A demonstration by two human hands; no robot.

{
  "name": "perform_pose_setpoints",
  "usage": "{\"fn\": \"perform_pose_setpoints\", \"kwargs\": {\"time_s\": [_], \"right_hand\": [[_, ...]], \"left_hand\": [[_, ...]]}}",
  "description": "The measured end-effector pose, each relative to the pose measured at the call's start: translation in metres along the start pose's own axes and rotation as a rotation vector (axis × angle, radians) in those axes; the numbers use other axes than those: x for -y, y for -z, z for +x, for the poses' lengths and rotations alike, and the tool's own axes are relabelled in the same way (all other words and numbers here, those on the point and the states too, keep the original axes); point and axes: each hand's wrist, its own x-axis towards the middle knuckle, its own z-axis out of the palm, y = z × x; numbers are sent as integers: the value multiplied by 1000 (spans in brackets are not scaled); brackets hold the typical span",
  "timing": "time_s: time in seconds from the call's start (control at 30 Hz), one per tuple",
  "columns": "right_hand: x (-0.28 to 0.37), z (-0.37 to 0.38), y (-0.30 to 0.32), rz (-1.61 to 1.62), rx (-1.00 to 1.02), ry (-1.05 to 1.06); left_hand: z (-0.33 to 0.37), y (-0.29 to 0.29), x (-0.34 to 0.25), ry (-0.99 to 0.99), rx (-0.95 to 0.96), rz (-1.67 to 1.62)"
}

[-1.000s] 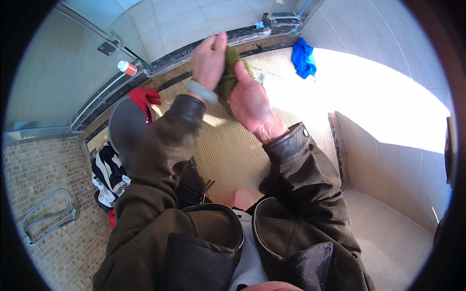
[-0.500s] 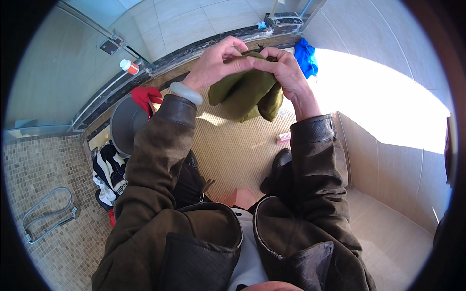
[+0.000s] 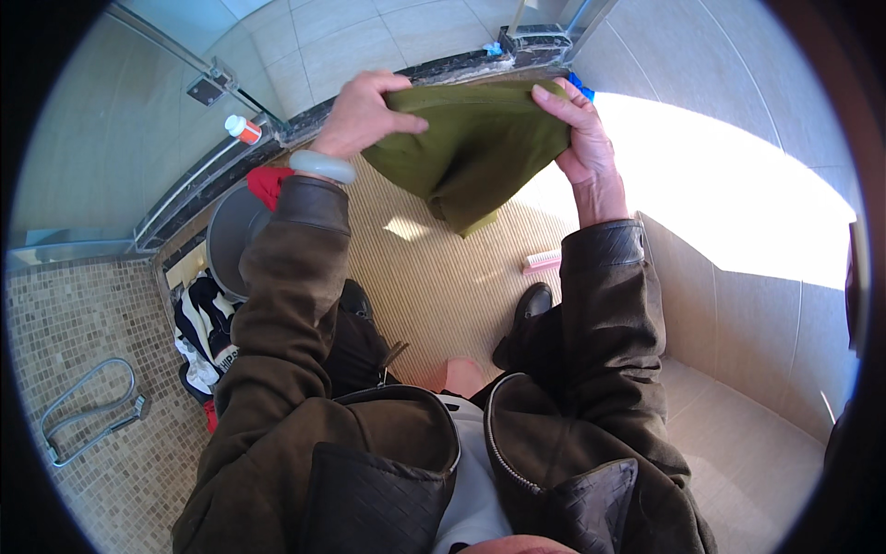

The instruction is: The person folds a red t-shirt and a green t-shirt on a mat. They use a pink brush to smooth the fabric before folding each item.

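An olive-green cloth [image 3: 466,138] is stretched between my two hands above the ribbed mat, its lower part hanging in a loose fold. My left hand [image 3: 358,115] grips its upper left edge, thumb on the near face. At the upper right corner, my right hand [image 3: 583,134] pinches the fabric, with the thumb on top. What kind of garment or textile it is cannot be made out. The fingers behind the cloth are partly hidden.
Below lies a beige ribbed mat [image 3: 415,314] with a pink-and-white brush [image 3: 542,262]. At left are a grey basin [image 3: 226,231], red cloth [image 3: 266,186], dark-and-white clothes [image 3: 205,319] and a metal hose [image 3: 85,406]. An orange-and-white bottle [image 3: 243,129] stands by the glass door; blue cloth [image 3: 581,88] lies behind my right hand.
My hands have moved apart, left hand leftward and right hand slightly rightward. The bunched green cloth is now spread wide between them and covers more of the view.
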Motion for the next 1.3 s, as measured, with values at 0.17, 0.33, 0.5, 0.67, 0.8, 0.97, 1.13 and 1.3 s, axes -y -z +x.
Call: {"fn": "perform_pose_setpoints", "kwargs": {"time_s": [0.17,0.33,0.5,0.67,0.8,0.97,1.13,1.3], "right_hand": [[-15,1,-15,-12,-61,-119],[-48,4,-22,5,-85,-166],[-88,-23,-67,379,23,-174],[-89,-29,-83,376,-119,-183],[-75,-10,-48,466,-217,-153],[-69,-41,-90,294,-103,-291],[-41,-19,-63,-183,-35,-70],[-38,-17,-56,-872,171,16]], "left_hand": [[1,-15,-3,38,-117,-948],[-21,-72,-58,-227,-304,-435],[-30,-96,-57,-186,-441,-161],[-9,-84,-46,21,-632,-197],[-38,-113,-82,-36,-330,-204],[-2,-77,-26,95,-642,-53],[-10,-58,-54,4,-224,-500],[0,-34,-38,-14,-29,-797]]}}
